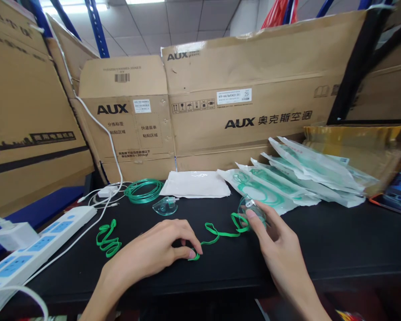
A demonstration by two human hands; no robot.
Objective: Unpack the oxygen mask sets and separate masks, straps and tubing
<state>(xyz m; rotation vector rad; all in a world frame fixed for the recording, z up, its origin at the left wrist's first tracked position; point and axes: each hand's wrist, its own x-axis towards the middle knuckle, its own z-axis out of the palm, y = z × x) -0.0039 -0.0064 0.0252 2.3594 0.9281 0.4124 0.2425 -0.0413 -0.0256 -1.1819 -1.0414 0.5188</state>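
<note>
Between thumb and fingers, my right hand (276, 232) grips a clear oxygen mask (243, 206) just above the black table. A green elastic strap (217, 234) runs from the mask in loose curls toward the left. Its far end is pinched by my left hand (169, 243), low over the tabletop. Behind my left hand lies another clear mask (166, 206), flat on the table. A separate green strap (109, 240) rests in loops to the left. Further back sits a coil of green tubing (143, 191).
White sheets or pouches (196, 184) lie at the back middle. Several packaged mask sets (300, 174) are piled at the back right. A white power strip (42, 245) with a plug and cables stands at the left. Cardboard boxes (200, 116) wall off the back.
</note>
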